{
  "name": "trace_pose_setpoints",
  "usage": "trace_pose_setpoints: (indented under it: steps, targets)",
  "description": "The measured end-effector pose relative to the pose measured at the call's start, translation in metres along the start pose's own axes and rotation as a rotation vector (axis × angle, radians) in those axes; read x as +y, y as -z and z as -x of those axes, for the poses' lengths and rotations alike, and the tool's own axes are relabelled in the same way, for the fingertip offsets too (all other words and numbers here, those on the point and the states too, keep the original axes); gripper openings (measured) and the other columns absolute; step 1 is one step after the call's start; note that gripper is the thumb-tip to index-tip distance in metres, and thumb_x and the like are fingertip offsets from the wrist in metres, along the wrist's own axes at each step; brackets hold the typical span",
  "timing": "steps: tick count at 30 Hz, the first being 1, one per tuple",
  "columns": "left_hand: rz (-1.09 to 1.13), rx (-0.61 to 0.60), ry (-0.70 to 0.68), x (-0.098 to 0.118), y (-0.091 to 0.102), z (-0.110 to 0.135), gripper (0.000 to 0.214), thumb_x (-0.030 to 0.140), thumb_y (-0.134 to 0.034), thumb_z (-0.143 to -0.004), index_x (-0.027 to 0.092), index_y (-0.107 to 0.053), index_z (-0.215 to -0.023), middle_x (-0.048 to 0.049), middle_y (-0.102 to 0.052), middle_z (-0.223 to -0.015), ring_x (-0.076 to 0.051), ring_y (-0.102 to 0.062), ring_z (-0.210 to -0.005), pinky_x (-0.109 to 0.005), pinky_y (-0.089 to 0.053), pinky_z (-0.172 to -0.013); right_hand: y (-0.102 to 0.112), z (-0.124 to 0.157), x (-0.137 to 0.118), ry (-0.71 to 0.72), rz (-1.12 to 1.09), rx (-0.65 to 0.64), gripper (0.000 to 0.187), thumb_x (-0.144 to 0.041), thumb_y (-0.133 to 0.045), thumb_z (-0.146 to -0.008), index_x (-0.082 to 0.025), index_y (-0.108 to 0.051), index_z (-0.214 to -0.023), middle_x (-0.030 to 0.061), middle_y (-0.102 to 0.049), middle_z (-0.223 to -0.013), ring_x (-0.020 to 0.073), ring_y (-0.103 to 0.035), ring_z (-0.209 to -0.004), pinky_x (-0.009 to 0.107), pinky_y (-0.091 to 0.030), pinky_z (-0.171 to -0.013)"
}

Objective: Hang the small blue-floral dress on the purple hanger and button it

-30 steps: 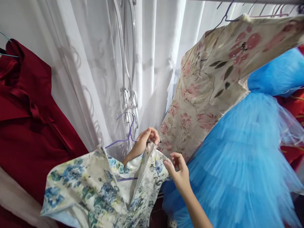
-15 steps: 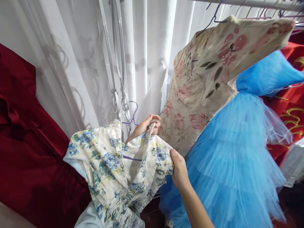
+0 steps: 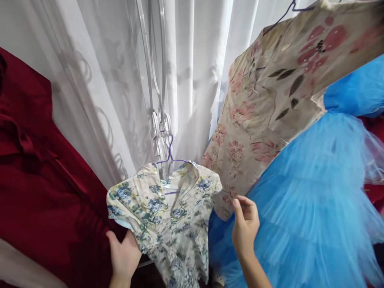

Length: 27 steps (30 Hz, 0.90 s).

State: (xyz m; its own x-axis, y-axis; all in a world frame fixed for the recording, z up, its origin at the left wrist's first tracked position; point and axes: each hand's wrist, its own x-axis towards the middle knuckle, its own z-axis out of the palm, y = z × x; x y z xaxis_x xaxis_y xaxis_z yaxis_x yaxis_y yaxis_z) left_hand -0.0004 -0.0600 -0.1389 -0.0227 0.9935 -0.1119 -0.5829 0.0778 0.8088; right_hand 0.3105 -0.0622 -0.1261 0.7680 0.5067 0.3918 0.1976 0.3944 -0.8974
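A white dress with blue flowers (image 3: 156, 206) hangs upright on a purple wire hanger (image 3: 170, 154). The hanger's hook is at the white metal stand (image 3: 160, 136). My left hand (image 3: 124, 252) is beside the dress's left sleeve with the thumb spread away; its other fingers are partly hidden behind the cloth. To the right of the dress, my right hand (image 3: 246, 226) is apart from it, fingers loosely bent and holding nothing.
A dark red garment (image 3: 60, 192) hangs at left. At right are a cream dress with pink flowers (image 3: 255, 112) on another purple hanger (image 3: 292, 8) and a blue tiered tulle dress (image 3: 309, 192). A white curtain (image 3: 198, 60) covers the back.
My right hand has let go of the blue-flowered dress's shoulder and moved right. My left hand has come out of the neckline to the lower left. The dress now sits spread on its hanger.
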Motion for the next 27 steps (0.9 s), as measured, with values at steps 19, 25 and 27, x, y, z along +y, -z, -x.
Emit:
trace_pose_setpoints:
  steps: [19,25,27]
  targets:
    - [-0.220,0.525,-0.308,-0.043,0.034,0.040,0.037,0.030,-0.063,-0.076,0.024,-0.060,-0.112,0.0012,-0.068,-0.090,-0.017,-0.063,-0.081,-0.023,-0.050,-0.070,-0.080,0.115,0.022,-0.298,0.132,-0.977,0.015,-0.034,-0.061,-0.081,-0.020,-0.056,-0.081,-0.0015,-0.060,-0.058,0.0158,-0.054,-0.053,0.025,-0.037,-0.053]
    - [-0.240,0.542,-0.294,-0.052,0.016,0.040,0.035,0.030,-0.059,-0.078,0.022,-0.060,-0.113,-0.0026,-0.067,-0.102,-0.024,-0.062,-0.104,-0.031,-0.051,-0.086,-0.092,0.117,0.020,-0.252,0.156,-0.987,0.012,-0.027,-0.060,-0.081,-0.021,-0.054,-0.072,-0.0013,-0.057,-0.058,0.0157,-0.052,-0.055,0.025,-0.037,-0.054]
    - [-0.318,0.578,-0.422,-0.050,0.018,0.041,0.034,0.030,-0.059,-0.080,0.024,-0.058,-0.113,-0.0032,-0.065,-0.110,-0.026,-0.058,-0.111,-0.034,-0.049,-0.093,-0.092,0.117,0.020,-0.294,0.118,-0.999,0.018,-0.024,-0.058,-0.081,-0.021,-0.051,-0.065,-0.0018,-0.055,-0.056,0.0146,-0.050,-0.054,0.024,-0.035,-0.053]
